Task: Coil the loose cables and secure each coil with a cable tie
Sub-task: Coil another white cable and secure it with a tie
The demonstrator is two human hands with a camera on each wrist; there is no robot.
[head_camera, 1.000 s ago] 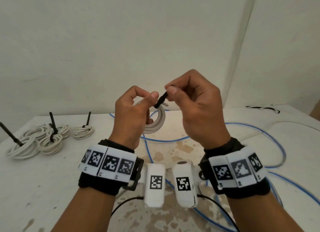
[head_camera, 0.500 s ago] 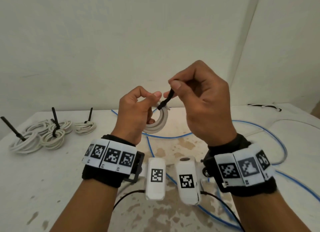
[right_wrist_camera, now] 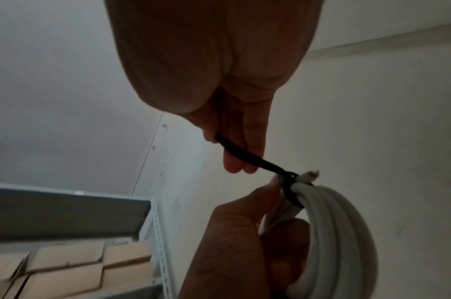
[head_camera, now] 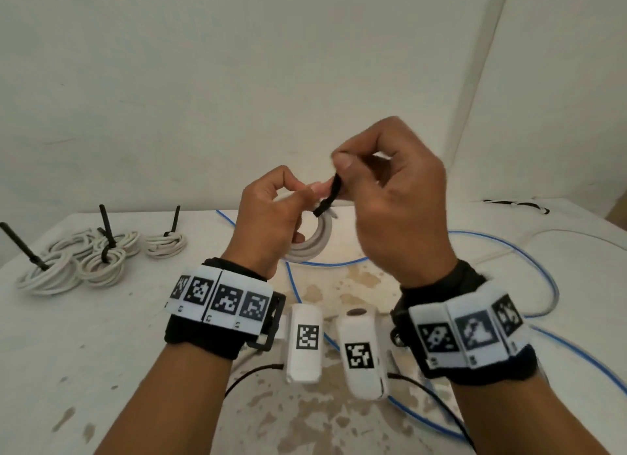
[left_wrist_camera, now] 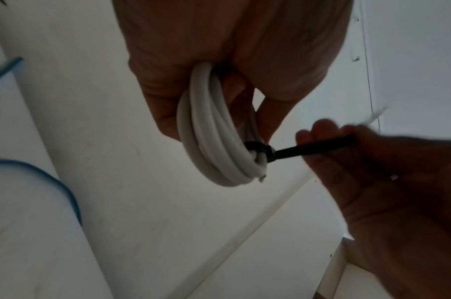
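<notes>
My left hand [head_camera: 271,213] grips a small coil of white cable [head_camera: 314,242] above the table, fingers curled round it [left_wrist_camera: 206,125]. A black cable tie [head_camera: 330,197] is looped round the coil's top, and its head sits tight against the strands [left_wrist_camera: 260,150] [right_wrist_camera: 289,188]. My right hand [head_camera: 390,197] pinches the tie's free tail [right_wrist_camera: 242,153] between thumb and fingers, above and to the right of the coil. The tail runs straight and taut from the head into that hand.
Three tied white coils [head_camera: 84,258] with upright black tie tails lie at the table's far left. A loose blue cable [head_camera: 475,247] snakes over the stained white table [head_camera: 101,336], alongside a loose white cable [head_camera: 576,232]. Spare black ties [head_camera: 515,205] lie far right.
My right hand has risen and pulled the tie's tail up and to the right, drawing more of it out through the head. The left hand holds the coil about where it was.
</notes>
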